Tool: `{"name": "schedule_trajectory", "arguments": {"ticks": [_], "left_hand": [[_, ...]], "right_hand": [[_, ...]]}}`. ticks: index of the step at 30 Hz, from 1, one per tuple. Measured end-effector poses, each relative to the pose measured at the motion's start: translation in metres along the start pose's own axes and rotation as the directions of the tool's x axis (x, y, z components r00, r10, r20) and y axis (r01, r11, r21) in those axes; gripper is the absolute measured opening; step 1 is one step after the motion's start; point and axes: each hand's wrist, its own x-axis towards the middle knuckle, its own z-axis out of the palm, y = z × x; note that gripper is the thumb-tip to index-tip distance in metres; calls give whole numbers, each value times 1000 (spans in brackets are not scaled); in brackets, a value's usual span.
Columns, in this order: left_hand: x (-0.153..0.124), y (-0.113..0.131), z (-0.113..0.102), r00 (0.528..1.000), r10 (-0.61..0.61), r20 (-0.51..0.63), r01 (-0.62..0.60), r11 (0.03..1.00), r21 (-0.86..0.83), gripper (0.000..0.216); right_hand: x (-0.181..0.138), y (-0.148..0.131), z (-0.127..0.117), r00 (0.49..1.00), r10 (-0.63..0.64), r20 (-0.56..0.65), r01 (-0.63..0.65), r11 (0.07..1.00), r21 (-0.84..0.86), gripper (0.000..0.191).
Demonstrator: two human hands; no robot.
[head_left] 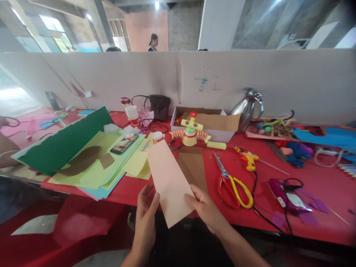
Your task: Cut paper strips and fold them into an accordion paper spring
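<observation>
My left hand [146, 213] and my right hand [205, 207] both grip the near end of a long pale peach paper strip [169, 181], held up over the front edge of the red table [319, 185]. The left thumb presses on its left edge, the right thumb on its right edge. Under the strip lies a brown folded paper [194, 167]. Red-and-yellow scissors [233, 183] lie just right of my right hand.
Yellow, green and blue paper sheets [91, 167] with a phone [124, 144] lie at left. A paper robot figure [190, 133], cardboard box [219, 122], metal jug [247, 107], yellow glue gun [249, 157] and purple device with cable [289, 196] stand beyond. A person stands far behind the partition.
</observation>
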Motion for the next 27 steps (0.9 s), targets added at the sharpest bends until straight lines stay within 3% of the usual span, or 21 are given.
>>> {"name": "schedule_trajectory", "arguments": {"ticks": [3,5,10,14,16,19,21,23,25,27], "left_hand": [[3,9,14,969,-201,141,219,968,-125,55],[4,11,21,940,-267,211,296,947,-123,57],[-3,13,23,910,-305,282,333,941,-57,66],[-7,22,12,784,-393,480,409,909,76,64],[-5,29,4,735,-433,523,410,897,166,66],[5,38,-4,759,-435,483,342,899,272,68],[16,39,-7,830,-366,421,255,920,297,69],[30,36,-6,910,-237,340,146,951,273,67],[47,28,-1,962,-85,261,33,980,198,63],[65,19,9,978,42,206,-66,992,107,57]], "right_hand": [[-11,3,-2,999,45,26,-45,999,21,35],[-16,6,-3,996,71,47,-71,997,2,35],[-23,5,-8,999,20,41,-16,996,-88,31],[-19,0,-10,999,14,-31,-19,986,-163,30],[-16,-3,-11,998,6,-55,-17,981,-191,28],[-13,-9,-22,991,-43,-128,-3,942,-334,25],[-16,-15,-40,958,-171,-232,3,811,-585,23],[-22,-19,-64,870,-385,-307,-76,513,-855,21],[-28,-18,-90,816,-492,-303,-199,254,-947,28],[-33,-14,-112,828,-463,-317,-268,170,-948,40]]}}
